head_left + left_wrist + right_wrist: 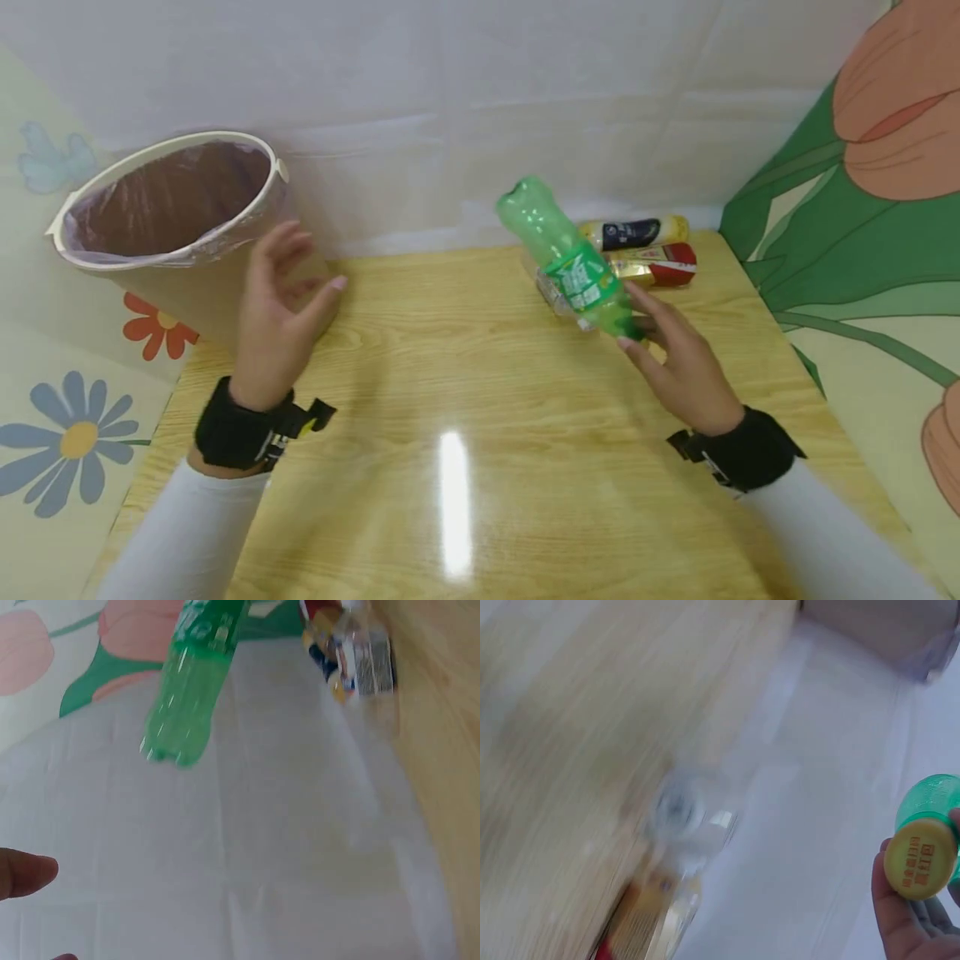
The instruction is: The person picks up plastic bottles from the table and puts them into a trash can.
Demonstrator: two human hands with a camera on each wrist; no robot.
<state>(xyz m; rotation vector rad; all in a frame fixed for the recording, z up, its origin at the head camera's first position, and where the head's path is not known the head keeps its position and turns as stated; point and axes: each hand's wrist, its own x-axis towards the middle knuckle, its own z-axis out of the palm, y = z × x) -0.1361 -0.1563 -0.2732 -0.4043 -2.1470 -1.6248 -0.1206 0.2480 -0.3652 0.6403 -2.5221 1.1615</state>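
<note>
My right hand (pixel 682 367) grips a green plastic bottle (pixel 543 221) near its capped end, and the bottle's base points up and to the left. In the right wrist view the yellow cap (pixel 919 859) with red lettering faces the camera, fingers around it. The left wrist view has the same green bottle (pixel 187 697) hanging in front of the white backdrop. Beside the bin (pixel 195 308), my left hand (pixel 277 325) is raised with nothing in it, its fingers loosely bent and thumb apart.
The bin, lined with a clear bag, stands at the table's back left. At the back right lie a clear bottle (pixel 553 293), a red and gold package (pixel 660 265) and a yellow container with a dark label (pixel 637 233). A white backdrop (pixel 390 125) closes off the rear.
</note>
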